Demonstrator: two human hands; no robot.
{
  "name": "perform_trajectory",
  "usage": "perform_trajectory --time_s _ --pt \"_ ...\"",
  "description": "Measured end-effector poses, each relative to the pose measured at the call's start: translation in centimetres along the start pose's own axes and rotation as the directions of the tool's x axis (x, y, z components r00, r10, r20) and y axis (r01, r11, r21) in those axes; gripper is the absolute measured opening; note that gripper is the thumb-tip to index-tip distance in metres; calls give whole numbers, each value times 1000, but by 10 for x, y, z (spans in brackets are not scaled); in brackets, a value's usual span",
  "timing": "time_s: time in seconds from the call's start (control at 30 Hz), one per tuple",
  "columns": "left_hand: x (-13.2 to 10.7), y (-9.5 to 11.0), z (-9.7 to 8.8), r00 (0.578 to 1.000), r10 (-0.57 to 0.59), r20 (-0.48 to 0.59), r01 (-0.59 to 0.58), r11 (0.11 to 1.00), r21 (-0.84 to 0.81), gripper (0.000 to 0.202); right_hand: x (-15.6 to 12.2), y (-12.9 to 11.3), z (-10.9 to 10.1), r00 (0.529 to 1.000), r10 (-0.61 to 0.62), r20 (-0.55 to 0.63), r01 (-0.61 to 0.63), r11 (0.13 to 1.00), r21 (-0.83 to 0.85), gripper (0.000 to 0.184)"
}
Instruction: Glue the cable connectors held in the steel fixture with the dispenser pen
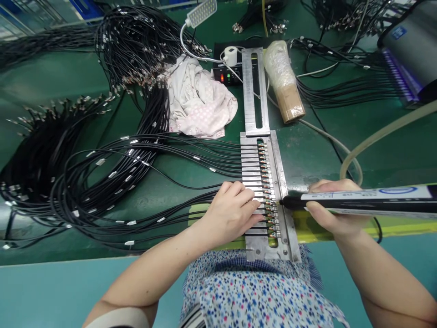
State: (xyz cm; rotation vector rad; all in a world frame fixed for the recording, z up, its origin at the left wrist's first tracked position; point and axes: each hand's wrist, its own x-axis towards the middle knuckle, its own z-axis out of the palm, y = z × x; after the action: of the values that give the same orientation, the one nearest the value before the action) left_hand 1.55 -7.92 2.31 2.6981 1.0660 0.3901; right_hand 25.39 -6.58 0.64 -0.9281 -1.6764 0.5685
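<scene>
A slotted metal fixture (pixel 283 182) lies in front of me, with black cables (pixel 191 157) set side by side across it. Their bare metal-tipped ends (pixel 264 171) point right. My left hand (pixel 232 205) rests palm down on the lower cables, its fingers stretched over them and the fixture. In my right hand (pixel 337 205) is a thick black-and-white pen-shaped tool (pixel 368 200) with a label on its side. Its dark tip is by the cable ends at the right rail of the fixture; whether it touches them I cannot tell.
Large bundles of black cable (pixel 136 45) cover the left of the green table (pixel 191 177). Behind the fixture are a crumpled cloth (pixel 205 100), a lamp (pixel 202 12), a black control box (pixel 227 75) and a wrapped block (pixel 285 82). A pale hose (pixel 385 132) curves in from the right.
</scene>
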Motion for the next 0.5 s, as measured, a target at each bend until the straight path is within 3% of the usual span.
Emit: perform_trajectory --time_s 0.1,0.23,0.3,0.5 --pt "0 0 0 1000 1 -2 -1 1000 7 28 3 -1 2 998 -39 -58 40 999 7 22" --pt "-1 0 0 1000 3 0 -3 999 33 28 6 -1 1 963 -66 -262 82 995 51 22" --pt "-2 2 -1 1000 4 19 -6 998 65 27 3 1 -2 950 -51 -309 83 992 91 23" --pt "-9 19 -13 989 -45 144 16 981 192 44 -19 6 -7 976 -23 -216 63 982 181 21"
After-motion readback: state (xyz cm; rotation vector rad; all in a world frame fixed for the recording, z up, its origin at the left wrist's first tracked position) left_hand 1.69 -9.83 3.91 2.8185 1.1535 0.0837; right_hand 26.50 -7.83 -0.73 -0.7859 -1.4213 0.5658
